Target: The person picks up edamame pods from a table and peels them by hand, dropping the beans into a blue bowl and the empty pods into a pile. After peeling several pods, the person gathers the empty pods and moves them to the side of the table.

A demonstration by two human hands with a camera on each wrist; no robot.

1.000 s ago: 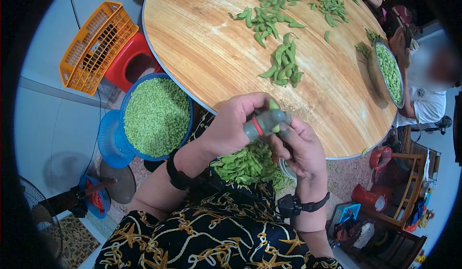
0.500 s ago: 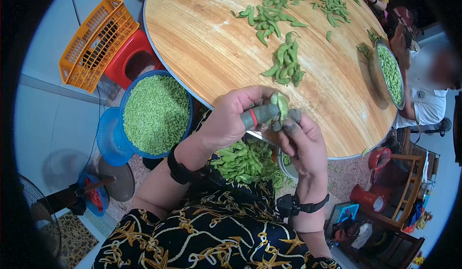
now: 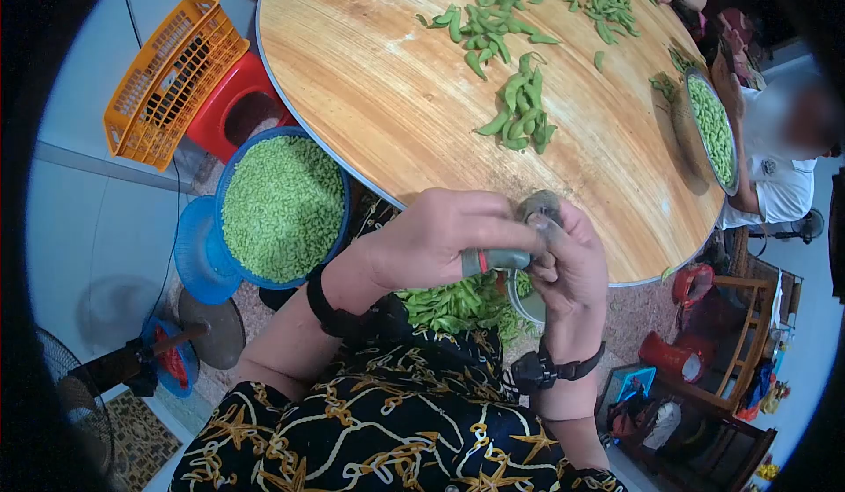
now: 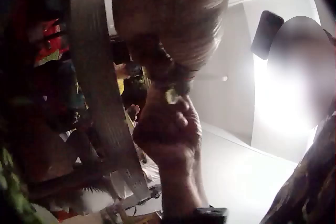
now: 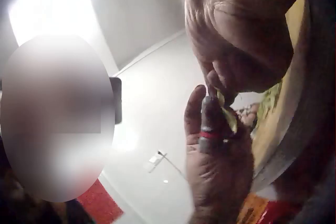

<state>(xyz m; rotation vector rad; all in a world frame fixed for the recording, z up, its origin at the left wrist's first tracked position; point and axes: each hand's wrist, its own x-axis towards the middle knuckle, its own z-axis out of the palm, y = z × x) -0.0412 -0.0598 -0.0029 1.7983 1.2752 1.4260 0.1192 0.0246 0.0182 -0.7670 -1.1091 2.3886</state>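
Observation:
Both hands meet just over the near edge of the round wooden table (image 3: pixel 378 122). My left hand (image 3: pixel 440 235) wears a grey-green cover with a red band on one digit. Its fingers reach across to my right hand (image 3: pixel 576 259), whose fingers are curled and dark-tipped. Between them, a green soybean pod (image 5: pixel 229 119) shows in the right wrist view, pinched by the fingertips of both hands. The head view hides it behind the fingers. Below lie a heap of soybean pods (image 3: pixel 449 303) at the lap and a bowl (image 3: pixel 526 303), partly covered by the right hand.
At the left stands a blue basin (image 3: pixel 345 228) of shelled beans, beside a red stool (image 3: pixel 211 122) and an orange crate (image 3: pixel 150 131). Soybean pods (image 3: pixel 521 109) lie in piles on the table. Another bowl (image 3: pixel 691 144) of beans stands at the right, near a seated person (image 3: pixel 779 188).
The split pod, visible in the left hand half a second ago, is now hidden in the head view. The left hand has moved right and down, its fingers now overlapping the right hand.

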